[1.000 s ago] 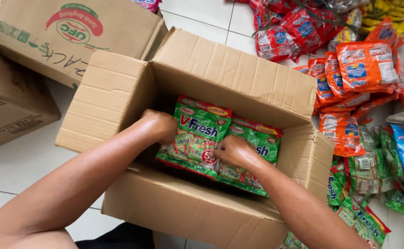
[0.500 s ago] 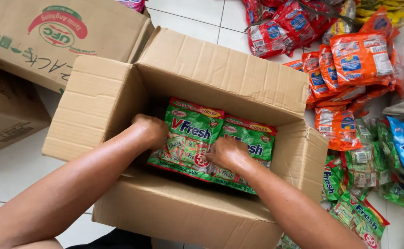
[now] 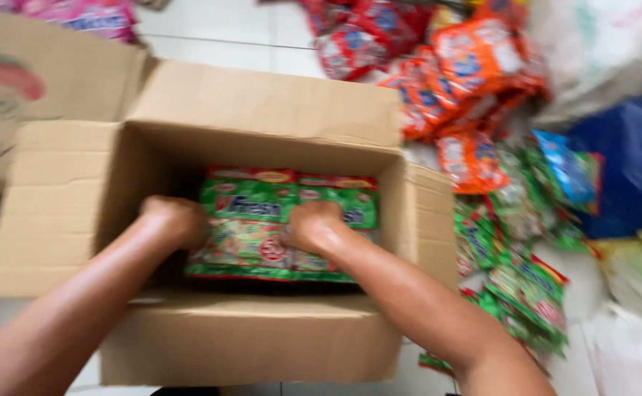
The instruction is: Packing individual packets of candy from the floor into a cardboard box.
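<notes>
Motion-blurred frame, left hand [image 3: 174, 220] and right hand [image 3: 313, 226] pressed on green packets [image 3: 262, 227] inside cardboard box [image 3: 262, 110], fingers curled under, grip undeterminable, box bottom hidden.

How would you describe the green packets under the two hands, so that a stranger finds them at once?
Look at the open cardboard box in the middle of the floor. Inside it lie the green packets, flat and side by side, with the left hand and the right hand pressing on them. Unlike the loose green packs heaped on the floor to the right, these are within the box walls.
</notes>
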